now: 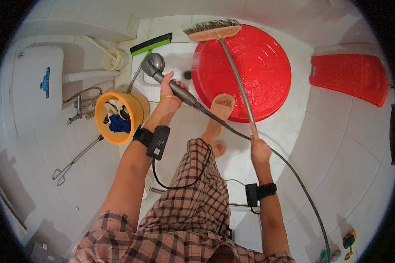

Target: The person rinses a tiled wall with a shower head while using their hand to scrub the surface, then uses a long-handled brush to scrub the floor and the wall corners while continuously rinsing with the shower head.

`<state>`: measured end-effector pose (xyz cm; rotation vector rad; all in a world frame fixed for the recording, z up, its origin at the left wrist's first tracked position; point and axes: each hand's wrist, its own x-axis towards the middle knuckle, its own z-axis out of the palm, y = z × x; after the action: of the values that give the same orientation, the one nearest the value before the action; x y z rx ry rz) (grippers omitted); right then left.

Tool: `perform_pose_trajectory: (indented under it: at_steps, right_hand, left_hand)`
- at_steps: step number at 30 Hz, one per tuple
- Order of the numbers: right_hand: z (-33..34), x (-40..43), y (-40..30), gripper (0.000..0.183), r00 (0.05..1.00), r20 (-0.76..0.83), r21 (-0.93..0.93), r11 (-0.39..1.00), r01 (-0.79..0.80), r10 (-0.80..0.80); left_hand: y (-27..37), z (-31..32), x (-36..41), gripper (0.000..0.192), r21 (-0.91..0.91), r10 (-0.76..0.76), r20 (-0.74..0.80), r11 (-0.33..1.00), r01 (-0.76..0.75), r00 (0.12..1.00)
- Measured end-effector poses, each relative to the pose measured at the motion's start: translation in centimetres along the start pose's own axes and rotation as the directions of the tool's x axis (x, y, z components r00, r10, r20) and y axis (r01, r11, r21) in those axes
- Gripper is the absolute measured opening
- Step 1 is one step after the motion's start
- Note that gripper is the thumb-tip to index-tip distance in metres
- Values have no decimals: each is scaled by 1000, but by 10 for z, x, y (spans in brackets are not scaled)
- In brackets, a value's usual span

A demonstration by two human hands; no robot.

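My left hand point(171, 86) grips the handle of a grey shower head point(153, 63), whose head is over the white squat toilet pan point(176, 54). A dark hose point(230, 126) runs from the handle past my right wrist to the lower right. My right hand point(260, 152) is closed around the handle of a broom point(237, 79). The broom's head, peach with dark bristles, lies across the upper rim of a large round red plastic tub point(266, 72). Wet shine covers the tub's surface, and a whitish blur like spray shows at its left edge.
A yellow bucket point(136, 98) holding cloths stands at left, near a wall tap point(79, 107) and hanging tongs point(80, 157). A green squeegee point(151, 44) leans behind the pan. My slippered foot point(222, 107) is beside the tub. A red plastic board point(349, 77) is against the right wall.
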<state>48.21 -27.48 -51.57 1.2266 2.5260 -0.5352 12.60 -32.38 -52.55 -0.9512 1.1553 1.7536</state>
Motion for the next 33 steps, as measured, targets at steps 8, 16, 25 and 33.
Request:
perform_pose_trajectory:
  at_steps: [8, 16, 25, 33]
  right_hand:
    - [-23, -234, 100, 59, 913, 265, -23, 949, -315, 309]
    - [6, -84, 47, 49, 932, 122, 256, 896, -363, 343]
    - [34, -307, 11, 48, 803, 388, 483, 643, -595, 452]
    - [59, -168, 34, 53, 930, -232, 728, 685, -29, 286]
  left_hand:
    - [-7, -3, -19, 28, -28, -131, 45, 991, 133, 990]
    - [-75, 15, -33, 24, 103, -282, 252, 959, 264, 926]
    - [-139, 22, -64, 20, 327, -382, 175, 892, 312, 907]
    - [-187, 27, -58, 20, 457, -498, 297, 824, 337, 815]
